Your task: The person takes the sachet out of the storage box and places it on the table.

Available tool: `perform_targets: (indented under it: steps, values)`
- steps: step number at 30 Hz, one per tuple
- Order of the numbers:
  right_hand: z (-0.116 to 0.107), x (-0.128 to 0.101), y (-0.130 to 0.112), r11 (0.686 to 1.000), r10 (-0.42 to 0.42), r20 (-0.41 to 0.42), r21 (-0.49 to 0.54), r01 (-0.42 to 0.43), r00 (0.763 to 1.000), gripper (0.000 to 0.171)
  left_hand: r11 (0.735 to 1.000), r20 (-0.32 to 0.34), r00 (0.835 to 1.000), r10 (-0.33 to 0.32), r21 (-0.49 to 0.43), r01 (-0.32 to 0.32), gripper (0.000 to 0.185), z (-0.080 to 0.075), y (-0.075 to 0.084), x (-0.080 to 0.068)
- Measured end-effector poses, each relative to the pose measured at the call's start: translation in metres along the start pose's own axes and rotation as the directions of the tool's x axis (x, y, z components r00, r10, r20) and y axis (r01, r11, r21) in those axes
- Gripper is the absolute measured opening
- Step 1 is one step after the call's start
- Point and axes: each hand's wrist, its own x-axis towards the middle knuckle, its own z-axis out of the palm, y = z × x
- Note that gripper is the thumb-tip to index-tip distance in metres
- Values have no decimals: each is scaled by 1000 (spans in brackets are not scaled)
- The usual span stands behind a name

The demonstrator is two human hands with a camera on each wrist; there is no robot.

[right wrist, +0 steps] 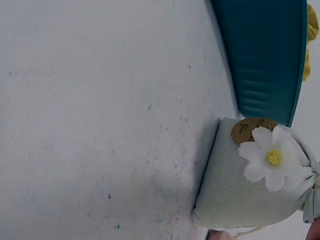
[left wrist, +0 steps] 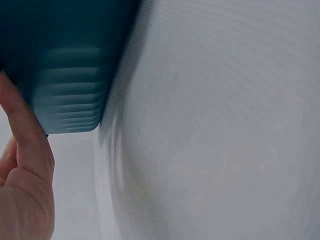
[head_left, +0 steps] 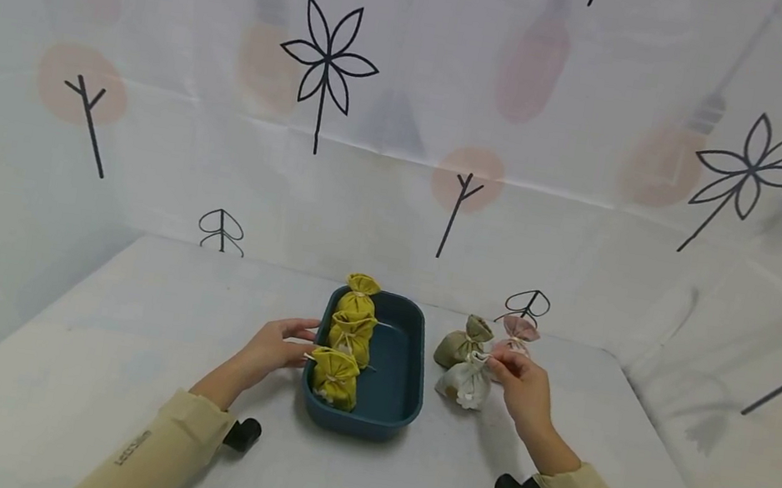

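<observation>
Left hand [head_left: 277, 349] rests straight fingers against the dark teal plastic tray [head_left: 405, 402]; right hand [head_left: 521, 386] pinches the white cloth pouch [head_left: 465, 382], its brown tag unreadable.

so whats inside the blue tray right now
Three yellow pouches stand in a row along the left side of the blue tray; its right half shows bare floor. The tray floor under the pouches is covered. The left hand touches the tray's left wall.

bare table [head_left: 119, 338] left of tray [head_left: 403, 415]; pouches [head_left: 467, 365] crowd its right

Bright, soft, even light; left-wrist motion blur.
</observation>
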Motion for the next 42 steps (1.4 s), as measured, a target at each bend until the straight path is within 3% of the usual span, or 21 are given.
perform_targets:
  steps: [18, 25, 42]
  values:
    - [-4, -6, -1, 1000, 3, 50, 21, -4, 999, 24, 1000, 1, 1000, -4, 6, 4, 48, 0, 2, 0]
    - [-8, -6, -5, 998, -41, 39, 49, 39, 998, 26, 1000, 3, 1000, 0, 6, 0, 48, 0, 3, -2]
    - [-2, -3, -22, 997, -41, 44, 63, 38, 998, 26, 1000, -2, 1000, -3, 7, 3, 48, -1, 3, -1]
